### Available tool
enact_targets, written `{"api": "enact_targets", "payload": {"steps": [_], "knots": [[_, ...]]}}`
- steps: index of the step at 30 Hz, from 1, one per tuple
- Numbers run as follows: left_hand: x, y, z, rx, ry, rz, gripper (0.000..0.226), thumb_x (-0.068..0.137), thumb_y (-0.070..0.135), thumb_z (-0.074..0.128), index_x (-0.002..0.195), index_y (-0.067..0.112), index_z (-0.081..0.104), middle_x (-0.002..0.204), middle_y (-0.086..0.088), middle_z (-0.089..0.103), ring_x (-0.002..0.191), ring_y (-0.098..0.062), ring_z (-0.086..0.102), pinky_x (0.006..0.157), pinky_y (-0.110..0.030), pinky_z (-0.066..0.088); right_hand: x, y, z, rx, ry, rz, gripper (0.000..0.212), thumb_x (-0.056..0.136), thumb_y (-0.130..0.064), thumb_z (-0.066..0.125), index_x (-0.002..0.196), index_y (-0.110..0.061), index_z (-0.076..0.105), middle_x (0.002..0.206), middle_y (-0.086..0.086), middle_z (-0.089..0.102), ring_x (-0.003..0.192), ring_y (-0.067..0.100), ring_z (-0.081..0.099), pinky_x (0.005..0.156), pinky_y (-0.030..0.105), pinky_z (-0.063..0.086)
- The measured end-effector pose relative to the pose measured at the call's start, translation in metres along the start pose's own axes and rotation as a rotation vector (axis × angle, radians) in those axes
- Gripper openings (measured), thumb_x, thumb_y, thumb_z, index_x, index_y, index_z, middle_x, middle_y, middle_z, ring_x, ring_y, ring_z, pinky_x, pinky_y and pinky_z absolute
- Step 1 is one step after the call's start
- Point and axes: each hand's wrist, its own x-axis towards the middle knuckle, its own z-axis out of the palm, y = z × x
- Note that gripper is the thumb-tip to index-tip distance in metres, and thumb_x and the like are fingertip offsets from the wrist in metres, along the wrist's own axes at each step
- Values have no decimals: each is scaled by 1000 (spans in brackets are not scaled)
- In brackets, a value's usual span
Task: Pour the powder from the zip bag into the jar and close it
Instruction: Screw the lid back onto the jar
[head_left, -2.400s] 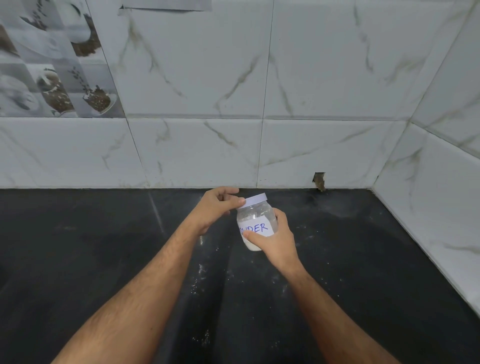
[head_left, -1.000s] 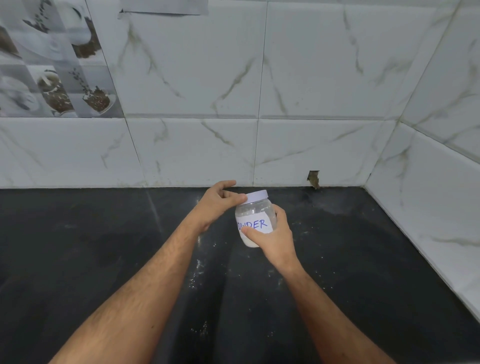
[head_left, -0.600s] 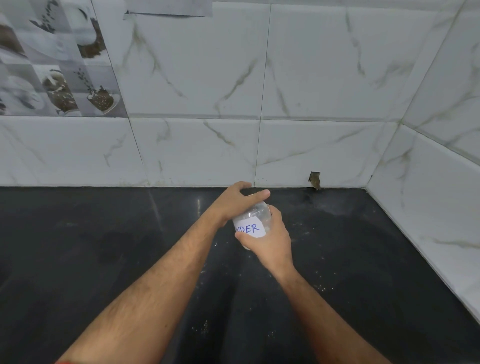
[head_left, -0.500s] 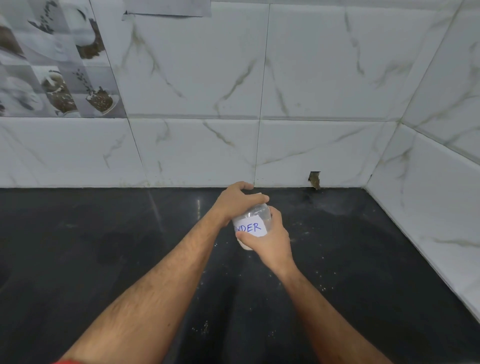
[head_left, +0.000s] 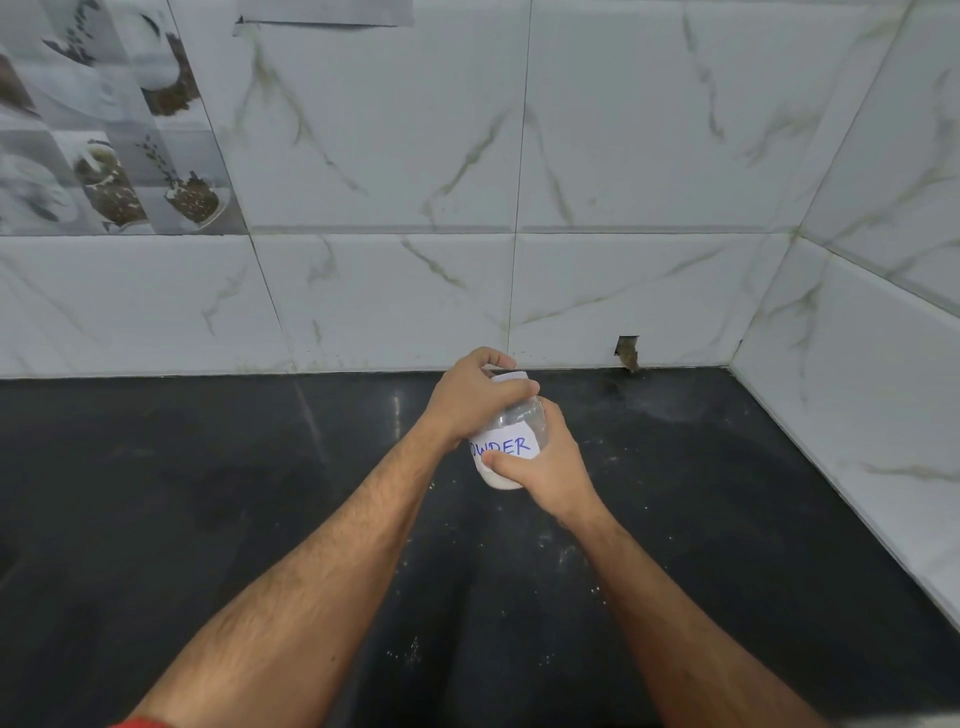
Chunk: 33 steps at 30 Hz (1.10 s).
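A small clear jar (head_left: 511, 444) with a white label reading "POWDER" and white powder at its bottom is held above the black counter. My right hand (head_left: 545, 460) wraps around the jar's body from the right. My left hand (head_left: 475, 397) is cupped over the jar's top, fingers closed around the white lid (head_left: 511, 378), of which only a sliver shows. No zip bag is in view.
The black stone counter (head_left: 260, 493) carries scattered specks of spilled powder near the jar and toward me. White marble-look tiled walls (head_left: 623, 182) close off the back and the right side. A small hole (head_left: 627, 353) sits in the back wall at counter level.
My left hand moved from pinching the lid's left edge to covering the whole lid from above. The jar sank slightly and stayed in my right hand.
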Motion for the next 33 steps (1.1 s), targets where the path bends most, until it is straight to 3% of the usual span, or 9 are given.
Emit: {"api": "enact_targets", "payload": {"steps": [4, 7, 9, 12, 16, 20, 25, 28, 33], "knots": [[1, -10, 3, 53, -12, -39, 58, 71, 54, 76, 117, 28, 53, 100, -3, 69, 84, -18, 73, 81, -40, 60, 6, 15, 3, 36, -65, 20, 81, 66, -26, 90, 132, -32, 42, 111, -14, 63, 100, 6, 66, 76, 18, 54], [2, -16, 1, -108, -73, -82, 71, 84, 66, 61, 137, 22, 44, 117, -2, 64, 105, -14, 66, 97, -36, 52, 10, 26, 2, 45, -98, 37, 83, 67, -26, 90, 133, -29, 41, 117, -11, 61, 106, 13, 65, 80, 19, 56], [5, -25, -1, -250, -101, -139, 66, 91, 70, 43, 136, 22, 43, 128, -2, 62, 116, -16, 60, 107, -38, 43, 11, 33, -2, 90, -98, 74, 84, 69, -22, 89, 135, -27, 37, 122, -7, 59, 109, 15, 63, 82, 22, 57], [3, -49, -2, -370, -113, -237, 60, 97, 66, 33, 123, 19, 58, 119, 0, 71, 115, -20, 64, 109, -45, 43, 14, 42, -11, 272, -87, 153, 91, 64, -27, 89, 135, -21, 34, 126, 2, 58, 113, 20, 64, 90, 33, 58], [-5, -79, 7, -357, -215, -243, 52, 99, 59, 40, 118, 23, 71, 119, 0, 73, 118, -25, 65, 104, -49, 50, 20, 53, -20, 381, -112, 231, 101, 52, -39, 88, 135, -19, 34, 127, 7, 60, 116, 26, 64, 97, 45, 55], [-3, -90, 18, -361, -160, -238, 33, 101, 42, 51, 120, 21, 67, 117, -5, 74, 111, -27, 69, 94, -47, 57, 27, 67, -30, 282, -153, 241, 80, 60, -32, 87, 129, -16, 50, 123, 9, 68, 111, 24, 68, 87, 35, 58], [14, -98, 28, -214, -124, -220, 37, 95, 39, 63, 131, 30, 61, 113, -6, 71, 104, -21, 70, 77, -36, 62, 50, 76, -52, 83, -266, 258, 58, 80, -12, 80, 132, -18, 57, 115, 2, 70, 107, 20, 68, 81, 29, 56], [28, -97, 37, -153, -97, -202, 38, 94, 38, 63, 131, 31, 60, 108, -5, 70, 103, -19, 69, 72, -32, 61, 70, 79, -61, -6, -309, 257, 63, 80, -13, 78, 137, -23, 53, 117, 0, 69, 107, 18, 67, 78, 29, 53], [63, -93, 48, -109, -71, -205, 33, 99, 33, 54, 131, 28, 56, 114, 3, 69, 103, -18, 69, 72, -34, 62, 108, 89, -71, -37, -330, 239, 62, 88, 6, 64, 143, -16, 45, 127, 2, 65, 114, 19, 65, 84, 26, 55]]}}
